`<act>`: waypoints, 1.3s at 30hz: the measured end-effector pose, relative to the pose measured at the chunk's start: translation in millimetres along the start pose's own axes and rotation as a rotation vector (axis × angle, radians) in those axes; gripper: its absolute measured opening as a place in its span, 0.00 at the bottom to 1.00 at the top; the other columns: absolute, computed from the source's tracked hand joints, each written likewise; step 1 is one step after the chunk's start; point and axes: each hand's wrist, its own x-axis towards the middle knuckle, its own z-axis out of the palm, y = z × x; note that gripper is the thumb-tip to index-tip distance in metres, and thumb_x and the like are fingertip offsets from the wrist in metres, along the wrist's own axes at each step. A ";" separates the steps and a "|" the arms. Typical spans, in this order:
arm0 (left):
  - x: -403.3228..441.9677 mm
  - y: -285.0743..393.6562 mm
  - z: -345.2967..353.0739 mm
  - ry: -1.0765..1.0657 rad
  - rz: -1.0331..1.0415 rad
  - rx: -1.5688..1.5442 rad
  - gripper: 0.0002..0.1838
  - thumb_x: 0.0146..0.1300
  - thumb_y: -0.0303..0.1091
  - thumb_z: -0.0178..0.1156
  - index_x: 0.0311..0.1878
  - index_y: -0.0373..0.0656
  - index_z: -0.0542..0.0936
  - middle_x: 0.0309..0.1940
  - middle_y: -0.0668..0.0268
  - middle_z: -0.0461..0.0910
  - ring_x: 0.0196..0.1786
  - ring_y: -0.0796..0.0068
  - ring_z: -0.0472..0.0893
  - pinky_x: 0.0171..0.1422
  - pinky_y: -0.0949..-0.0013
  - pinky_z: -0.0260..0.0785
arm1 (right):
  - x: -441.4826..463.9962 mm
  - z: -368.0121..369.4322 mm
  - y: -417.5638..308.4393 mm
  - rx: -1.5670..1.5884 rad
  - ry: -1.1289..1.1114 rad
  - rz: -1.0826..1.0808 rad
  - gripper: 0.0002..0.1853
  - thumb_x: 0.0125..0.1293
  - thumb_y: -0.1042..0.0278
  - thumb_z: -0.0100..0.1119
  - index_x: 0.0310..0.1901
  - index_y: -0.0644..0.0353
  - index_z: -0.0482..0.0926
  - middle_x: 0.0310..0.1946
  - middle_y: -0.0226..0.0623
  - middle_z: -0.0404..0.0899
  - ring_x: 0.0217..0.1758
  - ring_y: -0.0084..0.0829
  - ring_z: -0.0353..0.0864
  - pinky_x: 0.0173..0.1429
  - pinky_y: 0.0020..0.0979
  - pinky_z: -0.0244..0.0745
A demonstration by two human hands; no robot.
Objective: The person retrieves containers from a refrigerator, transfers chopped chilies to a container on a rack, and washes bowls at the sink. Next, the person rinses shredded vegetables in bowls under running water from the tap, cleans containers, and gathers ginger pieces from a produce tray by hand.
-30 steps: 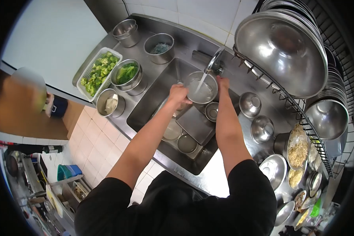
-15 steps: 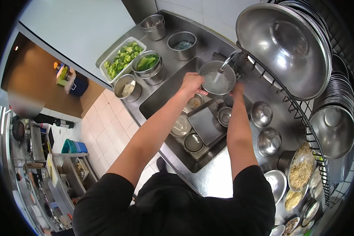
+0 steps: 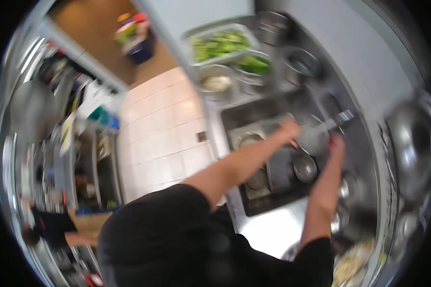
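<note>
A round metal pot [image 3: 313, 137] is under the tap [image 3: 344, 117] at the far end of the sink, and the image is blurred by motion. My left hand [image 3: 290, 132] is closed on the pot's near-left rim. At the pot's right side, my right hand [image 3: 337, 143] is closed against it, its fingers partly smeared. Below the pot in the sink [image 3: 258, 106] lie a rectangular metal tray [image 3: 281, 167] and a small metal bowl [image 3: 304, 168]. Water in the pot is too blurred to make out.
Beyond the sink stand a white basket [image 3: 196, 61] of cut green vegetables, a pot of leafy greens [image 3: 254, 65] and a pot with pale contents [image 3: 216, 84]. Large metal bowls [image 3: 412, 148] fill the right side. A person in black [image 3: 52, 225] is at lower left.
My view has swung to the left, so the sink and pots appear further right and blurred. Another person has come into view at lower left. Both hands remain at the pot.
</note>
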 end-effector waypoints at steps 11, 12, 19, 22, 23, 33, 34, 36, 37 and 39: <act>38.4 -28.1 -35.1 -0.164 0.362 0.087 0.11 0.58 0.25 0.59 0.37 0.21 0.79 0.41 0.41 0.82 0.33 0.39 0.85 0.29 0.47 0.83 | -21.2 24.3 -56.2 0.064 -0.136 -0.025 0.25 0.73 0.48 0.56 0.57 0.63 0.72 0.48 0.44 0.78 0.54 0.41 0.78 0.64 0.48 0.72; -48.4 19.8 -80.5 -0.052 0.176 -0.037 0.09 0.56 0.24 0.58 0.34 0.25 0.82 0.34 0.43 0.84 0.26 0.43 0.86 0.23 0.48 0.81 | -58.1 47.7 -38.6 -0.085 -0.010 -0.058 0.23 0.72 0.47 0.56 0.54 0.60 0.73 0.49 0.43 0.78 0.54 0.39 0.78 0.63 0.48 0.72; -162.6 41.6 -325.3 -0.138 0.260 -0.163 0.09 0.56 0.23 0.59 0.34 0.26 0.83 0.32 0.46 0.84 0.25 0.46 0.86 0.21 0.53 0.83 | -264.3 177.9 56.4 -0.648 0.057 -0.271 0.14 0.73 0.52 0.55 0.43 0.56 0.76 0.30 0.30 0.77 0.29 0.26 0.77 0.29 0.28 0.70; -213.2 39.5 -455.9 0.032 0.333 -0.238 0.06 0.52 0.21 0.60 0.29 0.26 0.83 0.25 0.47 0.83 0.26 0.47 0.86 0.22 0.48 0.82 | -376.8 274.6 103.5 -0.527 -0.224 -0.320 0.11 0.73 0.54 0.58 0.41 0.52 0.76 0.25 0.28 0.75 0.27 0.22 0.76 0.28 0.25 0.70; -231.7 39.0 -501.0 0.099 0.325 -0.214 0.06 0.51 0.21 0.60 0.30 0.28 0.84 0.23 0.49 0.83 0.24 0.50 0.86 0.21 0.50 0.81 | -397.1 296.0 125.4 -0.526 -0.369 -0.324 0.10 0.73 0.55 0.58 0.41 0.52 0.76 0.25 0.28 0.75 0.27 0.22 0.76 0.28 0.23 0.70; -329.6 -34.2 -906.5 0.885 0.320 -0.454 0.08 0.51 0.22 0.57 0.29 0.24 0.79 0.27 0.47 0.81 0.23 0.49 0.85 0.19 0.53 0.81 | -420.9 518.1 393.5 -1.386 -1.258 0.144 0.13 0.74 0.59 0.57 0.42 0.62 0.79 0.26 0.33 0.81 0.28 0.26 0.81 0.33 0.29 0.77; -339.8 -36.9 -936.2 0.912 0.321 -0.463 0.08 0.51 0.22 0.57 0.29 0.24 0.79 0.27 0.47 0.81 0.23 0.49 0.85 0.19 0.53 0.81 | -414.7 548.6 412.0 -1.574 -1.318 0.008 0.15 0.73 0.57 0.57 0.40 0.64 0.80 0.27 0.35 0.82 0.28 0.29 0.82 0.35 0.32 0.77; -356.9 -41.7 -990.8 1.097 0.362 -0.588 0.06 0.51 0.21 0.56 0.28 0.25 0.79 0.28 0.48 0.81 0.23 0.48 0.85 0.20 0.52 0.82 | -409.6 619.2 437.7 -1.740 -1.442 -0.243 0.21 0.71 0.53 0.58 0.39 0.68 0.80 0.28 0.44 0.84 0.31 0.37 0.84 0.40 0.40 0.78; -359.0 -46.5 -1019.0 1.126 0.364 -0.599 0.06 0.51 0.21 0.56 0.28 0.25 0.79 0.28 0.48 0.81 0.23 0.48 0.85 0.20 0.52 0.82 | -394.9 650.1 454.2 -1.742 -1.475 -0.251 0.21 0.71 0.53 0.58 0.39 0.68 0.80 0.28 0.44 0.84 0.31 0.37 0.84 0.40 0.40 0.78; -362.0 -60.6 -1081.1 1.356 0.402 -0.711 0.07 0.52 0.21 0.55 0.29 0.26 0.80 0.28 0.48 0.82 0.26 0.49 0.86 0.22 0.51 0.83 | -353.8 724.3 501.8 -1.822 -1.485 -0.189 0.20 0.71 0.54 0.58 0.39 0.68 0.81 0.28 0.47 0.84 0.34 0.41 0.86 0.41 0.41 0.78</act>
